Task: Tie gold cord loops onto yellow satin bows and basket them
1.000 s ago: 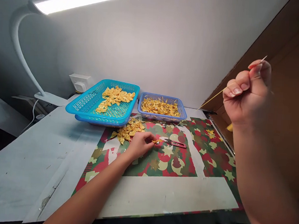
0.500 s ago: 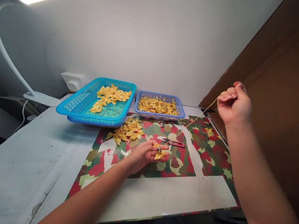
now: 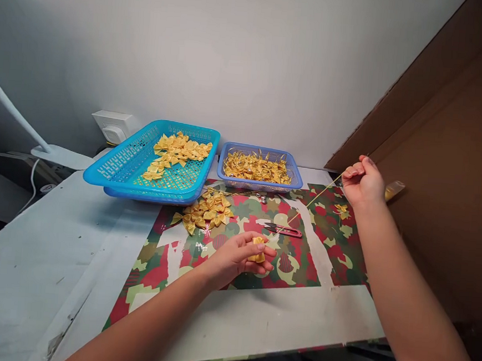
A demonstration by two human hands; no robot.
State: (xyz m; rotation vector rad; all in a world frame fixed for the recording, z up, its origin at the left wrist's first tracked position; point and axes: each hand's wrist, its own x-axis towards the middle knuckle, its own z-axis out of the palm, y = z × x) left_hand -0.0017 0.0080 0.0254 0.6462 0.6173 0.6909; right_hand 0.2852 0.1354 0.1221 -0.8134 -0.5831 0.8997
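Observation:
My left hand [image 3: 232,260] pinches a small yellow ribbon bow [image 3: 257,252] between thumb and fingers, low over the patterned mat. A yellow thread [image 3: 315,198] runs taut from the bow up to the right. Its other end is in my right hand [image 3: 364,186], raised and closed; a needle, if there is one, is too small to make out. Just beyond the left hand lie red-handled thread snips [image 3: 286,231]. A pile of loose yellow bows [image 3: 208,210] rests on the mat left of them.
A blue basket [image 3: 117,165] with yellow bows stands at the back left, stacked on another. Beside it, a smaller purple-blue basket [image 3: 296,178] holds bows with cords. Small silver bells [image 3: 262,198] lie before it. Cardboard [image 3: 442,163] walls the right side; a lamp base [image 3: 65,156] is left.
My right hand has come down and slightly left, still holding the thread. My left thumb now presses on the bow, and the silver bell seen there is hidden. The camera view has shifted slightly.

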